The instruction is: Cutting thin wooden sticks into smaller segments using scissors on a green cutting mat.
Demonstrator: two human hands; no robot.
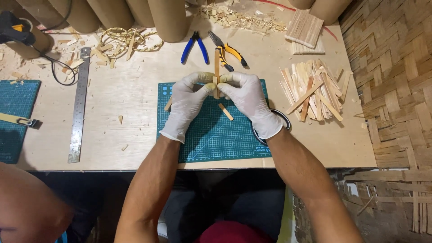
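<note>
Both hands wear white gloves and pinch one thin bamboo strip (217, 72) between them. The left hand (189, 104) holds it from one side and the right hand (248, 102) from the other, fingertips closed tight on the strip. The strip stands up and down in the view, over the top edge of the green cutting mat (211, 135).

A short bamboo piece (225, 111) lies on the mat just under the hands. Another small piece (168, 105) pokes out beside the left hand.

Just past the strip lie yellow-handled pliers (230, 53) and blue-handled pliers (194, 47). To the right of the mat sits a loose pile of bamboo sticks (312, 90), and above it a flat stack of strips (305, 29). A dark round ring (283, 118) peeks out under the right wrist.

To the left, a long metal ruler (79, 104) lies on the wooden table (121, 94). A second green mat (15, 118) is at the far left. Cardboard tubes (168, 19) stand along the back, with wood shavings (236, 19) near them.
</note>
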